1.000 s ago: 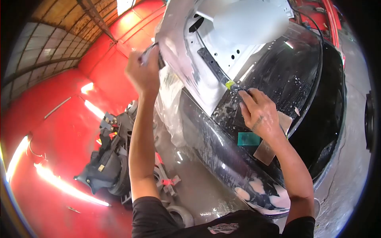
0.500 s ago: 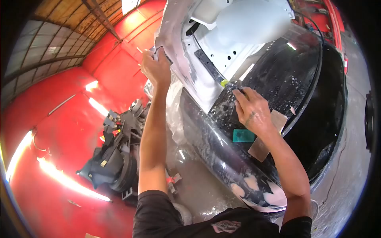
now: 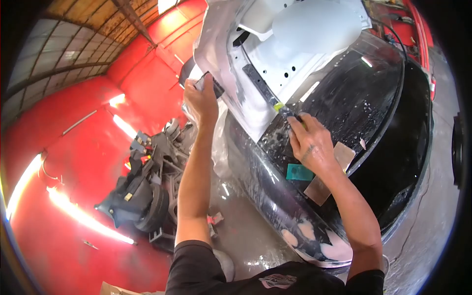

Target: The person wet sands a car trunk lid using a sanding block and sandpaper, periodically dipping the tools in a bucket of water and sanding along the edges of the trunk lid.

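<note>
My left hand is closed around a dark flat sanding block, beside the whitish, patchily sanded edge of a car body panel. My right hand is closed on a slim dark tool with a yellow-green end; most of it is hidden by the fingers, so its kind is unclear. That hand is over the black, speckled car panel. Just below it lie a teal rectangular block and a brown flat strip of sandpaper.
Pale filler patches mark the near corner of the black bodywork. Dismantled car parts are heaped on the left by a red wall with bright tube lights. Wet grey floor shows between.
My left hand has moved down and slightly right with the block, which now shows more of its dark face. My right hand has barely shifted; the view has turned a little.
</note>
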Tool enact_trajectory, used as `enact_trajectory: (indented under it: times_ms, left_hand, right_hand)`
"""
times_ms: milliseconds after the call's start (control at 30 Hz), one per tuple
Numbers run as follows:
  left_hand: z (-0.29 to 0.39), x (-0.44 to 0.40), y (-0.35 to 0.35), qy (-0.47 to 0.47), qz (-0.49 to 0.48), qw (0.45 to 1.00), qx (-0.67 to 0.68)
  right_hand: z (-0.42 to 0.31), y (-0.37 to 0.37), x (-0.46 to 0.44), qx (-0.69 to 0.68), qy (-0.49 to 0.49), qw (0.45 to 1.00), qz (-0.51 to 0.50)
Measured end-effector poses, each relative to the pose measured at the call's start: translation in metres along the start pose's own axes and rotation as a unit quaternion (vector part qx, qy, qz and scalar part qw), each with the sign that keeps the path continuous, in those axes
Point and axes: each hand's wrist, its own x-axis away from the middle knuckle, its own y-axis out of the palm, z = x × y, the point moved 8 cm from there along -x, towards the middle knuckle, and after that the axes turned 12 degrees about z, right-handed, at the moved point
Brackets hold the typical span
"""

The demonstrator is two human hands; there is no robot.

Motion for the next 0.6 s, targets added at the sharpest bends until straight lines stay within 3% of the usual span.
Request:
enact_trajectory:
  times_ms: [100, 200, 367, 467, 500, 600]
  left_hand:
    - [0.009, -0.042, 0.012, 0.170, 0.049, 0.984, -0.008]
    - [0.039, -0.049, 0.014, 0.138, -0.002, 0.989, -0.061]
    - [0.086, -0.049, 0.012, 0.364, -0.010, 0.930, -0.049]
    - [0.026, -0.034, 0.014, 0.145, 0.031, 0.989, -0.028]
    - [0.025, -0.029, 0.012, 0.132, 0.058, 0.989, 0.004]
    - [0.041, -0.040, 0.015, 0.155, 0.010, 0.985, -0.077]
  right_hand:
    - [-0.001, 0.001, 0.001, 0.012, 0.009, 1.000, -0.019]
    - [-0.004, 0.000, 0.003, 0.030, -0.020, 0.999, 0.017]
    - [-0.011, -0.001, -0.003, 0.044, -0.043, 0.998, 0.016]
    - [-0.011, 0.001, -0.004, 0.053, -0.049, 0.997, 0.019]
    - [-0.011, 0.001, -0.004, 0.049, -0.045, 0.998, 0.014]
    - [-0.005, -0.007, -0.003, 0.004, -0.024, 0.999, 0.041]
